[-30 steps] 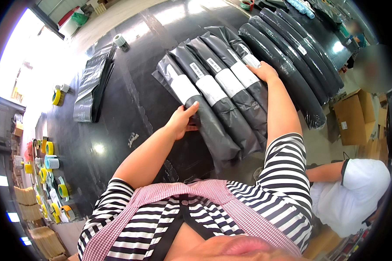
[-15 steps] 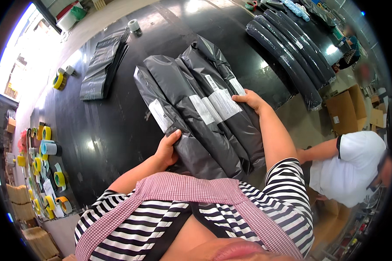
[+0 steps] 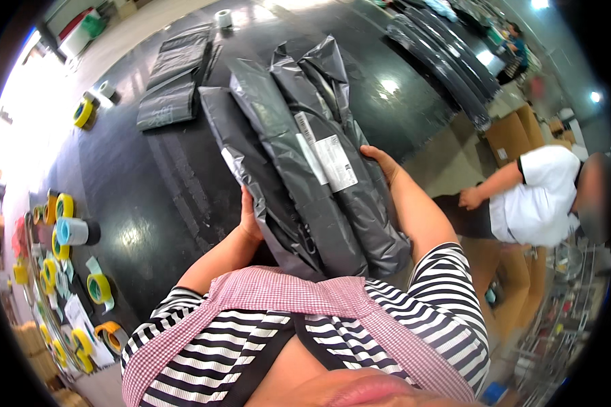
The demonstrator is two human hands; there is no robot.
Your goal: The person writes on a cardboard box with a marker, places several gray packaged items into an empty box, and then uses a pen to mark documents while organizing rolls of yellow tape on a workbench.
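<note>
The black worktop [image 3: 132, 180] stretched out behind long grey packages [image 3: 288, 180], bunched side by side between the two hands at its near edge. Folded dark bags [image 3: 173, 78] lay farther off to the left. The left hand [image 3: 250, 218] gripped the bunch's left side, the right hand [image 3: 381, 163] its right side. One package bore a white label [image 3: 336, 164]

Blown-out light floods the left, and the tabletop [image 3: 132, 234] glares
</note>
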